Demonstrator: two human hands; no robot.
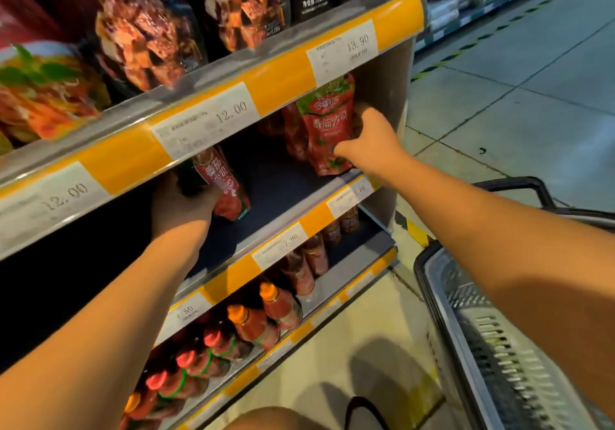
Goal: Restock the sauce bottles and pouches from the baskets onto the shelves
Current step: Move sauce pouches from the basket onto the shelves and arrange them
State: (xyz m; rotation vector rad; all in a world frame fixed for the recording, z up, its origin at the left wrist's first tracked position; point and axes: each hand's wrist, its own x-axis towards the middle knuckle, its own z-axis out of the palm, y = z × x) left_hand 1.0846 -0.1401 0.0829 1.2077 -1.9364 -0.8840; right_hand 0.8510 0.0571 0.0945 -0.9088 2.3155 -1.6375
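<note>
Both hands are inside the dark middle shelf (276,176) of the yellow-edged metal shelving unit, so the step in hand looks like placing tomato sauce pouches from the basket onto that shelf. The right hand (369,140) grips a red soft-plastic tomato sauce pouch with a green top (327,123) by its right edge, thumb across the lower front and fingers curled round behind; the pouch stands upright at the shelf's front right corner, just in front of other red pouches (294,130) and close to the grey side panel (382,90). The left hand (181,203) reaches in under the price rail and is curled round the side of a second red tomato sauce pouch with white lettering (226,186), which leans tilted towards the middle of the shelf; whether its base rests on the shelf cannot be told, as the shade hides it.

Next, as I judge it, each pouch wants settling upright against its row and then letting go, with the left one needing to be straightened first so it does not topple. The grey slatted plastic shopping basket (482,336) waits at the lower right on the floor, and what it holds is too blurred to tell. Lower shelves carry red sauce bottles with orange caps (256,323)
</note>
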